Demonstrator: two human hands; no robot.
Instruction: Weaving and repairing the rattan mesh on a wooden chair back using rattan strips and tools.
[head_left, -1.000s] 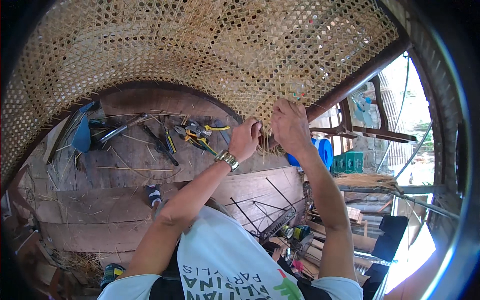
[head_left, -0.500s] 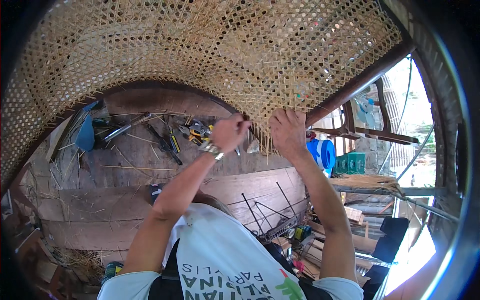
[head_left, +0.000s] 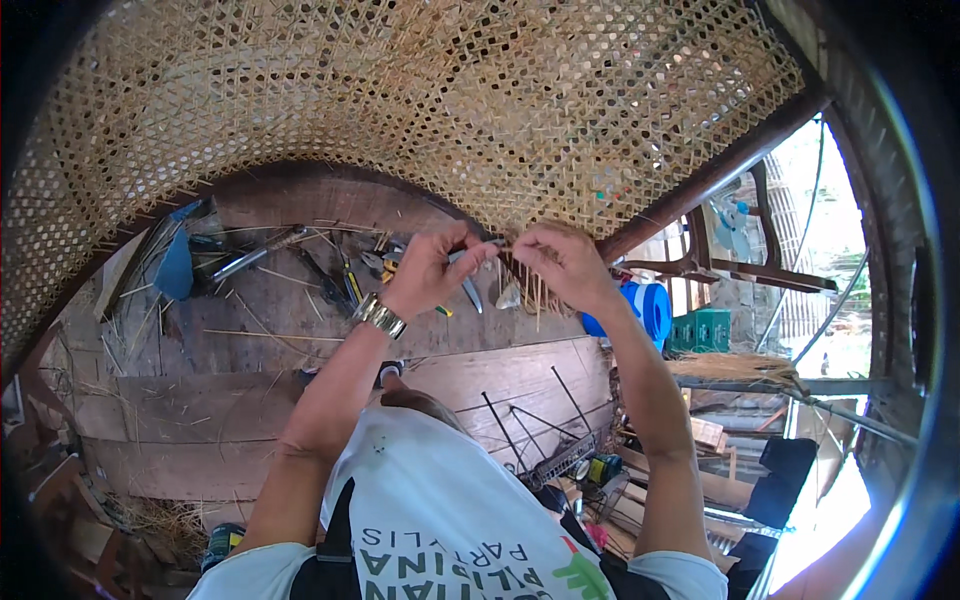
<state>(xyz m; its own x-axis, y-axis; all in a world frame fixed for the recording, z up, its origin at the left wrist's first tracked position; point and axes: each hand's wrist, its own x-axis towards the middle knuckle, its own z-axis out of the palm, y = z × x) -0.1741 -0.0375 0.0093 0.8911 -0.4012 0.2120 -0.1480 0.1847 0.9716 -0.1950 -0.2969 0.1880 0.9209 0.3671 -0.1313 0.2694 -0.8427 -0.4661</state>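
A wide panel of woven cane (head_left: 440,90) in a dark wooden frame (head_left: 690,180) fills the upper part of the view. At its lower corner, loose cane strand ends (head_left: 538,298) hang down past the frame. My left hand (head_left: 432,272), with a metal watch at the wrist, has thumb and fingers pinched together just left of that corner. Close by on the right, my right hand (head_left: 568,262) curls its fingers at the corner, fingertips facing the left ones. A small greyish bit shows between the two hands, too small to name. What each hand pinches is hidden.
Below the panel, a wooden platform (head_left: 250,365) bears pliers (head_left: 378,262), a yellow-and-black cutter (head_left: 351,283), a blue scrap (head_left: 174,266) and scattered cane strips. At right are a blue container (head_left: 650,308), a green box (head_left: 703,330) and a chair frame (head_left: 700,262).
My left hand has moved slightly left and down, its wrist turning. The right hand has shifted from lying over the cane corner to curled fingers nearer the left hand.
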